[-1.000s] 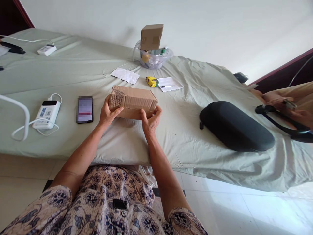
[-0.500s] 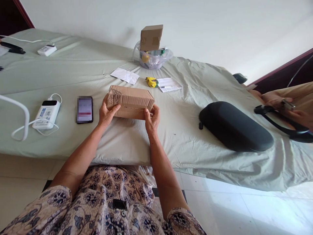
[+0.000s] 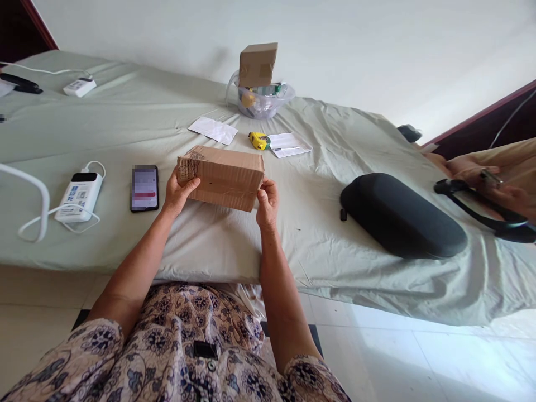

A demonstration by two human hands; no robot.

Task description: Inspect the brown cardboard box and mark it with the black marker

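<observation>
Cannot see the underside of the cardboard box [image 3: 226, 181], nor most fingers of the left grip [image 3: 176, 194] behind it. Cannot read the pixelated phone screen [image 3: 144, 188]. Cannot make out everything in the clear basket [image 3: 268, 110], partly covered by a second box [image 3: 256, 67]. Cannot follow the white tube [image 3: 44, 206] past the left edge, or identify the small object [image 3: 491, 178] in the co-worker's hands [image 3: 510, 198].

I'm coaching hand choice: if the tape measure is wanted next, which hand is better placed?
Probably the right hand: it holds the right end of the box, nearer the tape measure. The left hand holds the other end, nearer the phone.
</observation>
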